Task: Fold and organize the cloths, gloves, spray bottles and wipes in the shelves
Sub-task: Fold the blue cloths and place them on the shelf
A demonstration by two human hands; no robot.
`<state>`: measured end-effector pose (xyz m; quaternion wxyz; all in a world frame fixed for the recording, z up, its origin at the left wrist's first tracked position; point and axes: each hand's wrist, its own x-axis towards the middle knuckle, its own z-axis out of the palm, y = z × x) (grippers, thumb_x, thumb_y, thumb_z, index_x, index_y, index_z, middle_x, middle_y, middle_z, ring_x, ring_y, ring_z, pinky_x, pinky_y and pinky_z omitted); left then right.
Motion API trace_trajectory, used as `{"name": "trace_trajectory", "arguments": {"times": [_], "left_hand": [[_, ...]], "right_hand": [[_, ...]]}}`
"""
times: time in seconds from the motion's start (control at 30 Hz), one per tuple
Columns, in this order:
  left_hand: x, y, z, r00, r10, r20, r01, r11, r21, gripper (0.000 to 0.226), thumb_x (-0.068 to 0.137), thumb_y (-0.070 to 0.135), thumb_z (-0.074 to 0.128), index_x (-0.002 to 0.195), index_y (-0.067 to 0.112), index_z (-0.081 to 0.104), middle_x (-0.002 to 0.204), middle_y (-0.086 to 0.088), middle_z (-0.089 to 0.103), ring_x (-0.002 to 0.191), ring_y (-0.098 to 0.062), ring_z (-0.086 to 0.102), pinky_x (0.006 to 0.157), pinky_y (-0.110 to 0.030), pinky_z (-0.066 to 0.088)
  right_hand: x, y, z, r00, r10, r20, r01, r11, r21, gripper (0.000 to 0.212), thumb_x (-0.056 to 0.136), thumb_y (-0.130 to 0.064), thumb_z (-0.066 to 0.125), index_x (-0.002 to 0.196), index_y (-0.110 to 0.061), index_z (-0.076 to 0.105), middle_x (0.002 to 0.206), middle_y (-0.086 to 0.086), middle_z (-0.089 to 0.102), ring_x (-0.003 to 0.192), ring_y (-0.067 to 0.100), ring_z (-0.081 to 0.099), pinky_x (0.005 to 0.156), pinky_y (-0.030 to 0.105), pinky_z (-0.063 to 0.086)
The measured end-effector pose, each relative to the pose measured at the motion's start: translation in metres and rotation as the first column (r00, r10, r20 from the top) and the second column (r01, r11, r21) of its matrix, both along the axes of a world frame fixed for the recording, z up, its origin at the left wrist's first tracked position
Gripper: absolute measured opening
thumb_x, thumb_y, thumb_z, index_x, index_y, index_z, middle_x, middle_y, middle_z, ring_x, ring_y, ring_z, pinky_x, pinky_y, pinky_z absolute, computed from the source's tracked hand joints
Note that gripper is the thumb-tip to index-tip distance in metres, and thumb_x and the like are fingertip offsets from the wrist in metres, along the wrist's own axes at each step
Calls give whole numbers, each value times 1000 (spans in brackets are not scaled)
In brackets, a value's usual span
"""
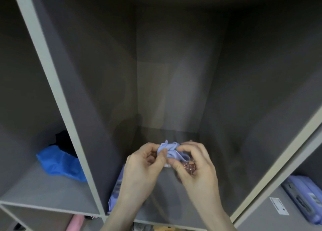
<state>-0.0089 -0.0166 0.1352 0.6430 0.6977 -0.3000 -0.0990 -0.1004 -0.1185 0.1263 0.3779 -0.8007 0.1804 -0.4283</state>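
Both my hands are inside the middle compartment of a grey shelf unit (pixel 57 84). Between them is a small crumpled lavender glove (pixel 169 149). My left hand (pixel 141 171) pinches its left side with thumb and fingers. My right hand (pixel 195 168) curls around its right end, with something small and reddish-brown in the palm that I cannot identify. A lavender wipes pack (pixel 115 194) lies on the compartment floor, mostly hidden behind my left wrist.
In the left compartment lie a blue cloth (pixel 59 162) and a black item (pixel 64 141) behind it. A purple wipes pack (pixel 303 194) lies in the right compartment beside a white label (pixel 278 205). Pink and patterned items (pixel 76 222) show on the shelf below.
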Motion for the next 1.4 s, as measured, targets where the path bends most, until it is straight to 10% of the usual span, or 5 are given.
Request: {"name": "trace_trajectory", "arguments": {"times": [0.37, 0.53, 0.83, 1.03, 1.4], "left_hand": [[3, 0, -4, 997, 9, 81, -9, 1000, -4, 30, 76, 55, 54, 85, 32, 70, 84, 10, 73, 78, -11, 69, 76, -46, 56], [2, -3, -5, 985, 15, 170, -28, 997, 73, 27, 79, 55, 51, 88, 36, 68, 88, 16, 69, 77, -5, 68, 73, -42, 55], [11, -6, -4, 675, 271, 686, -530, 825, 197, 34, 81, 41, 40, 62, 23, 61, 64, 8, 60, 45, -19, 55, 36, -29, 41], [2, -5, 11, 987, 122, 102, -144, 958, 248, 40, 71, 71, 52, 84, 36, 65, 73, 16, 71, 75, -9, 68, 73, -38, 54], [-5, -10, 11, 981, 43, -190, -56, 996, -63, 19, 80, 18, 74, 66, 12, 63, 61, 3, 61, 54, -10, 51, 57, -28, 43]], "right_hand": [[1, -4, -3, 997, 74, -7, -74, 996, 45, 14, 81, -40, 62, 94, -40, 69, 118, -20, 56, 97, 5, 64, 72, 31, 52], [2, -4, -10, 983, -125, -134, 107, 986, -131, 21, 81, -40, 67, 99, -47, 57, 127, -28, 52, 110, -27, 40, 79, 34, 54], [0, 0, -4, 995, -46, 88, 49, 998, -30, 13, 80, -14, 61, 75, -26, 60, 108, -21, 53, 102, 8, 59, 82, 18, 45], [-1, -1, 1, 991, -76, 107, 83, 994, -68, 7, 82, -20, 62, 77, -24, 66, 107, -18, 52, 102, -1, 56, 75, 4, 39], [-7, -3, -1, 979, -18, 204, 30, 998, -57, 23, 80, 4, 62, 72, -18, 61, 106, -2, 55, 102, -2, 56, 80, 4, 39]]}}
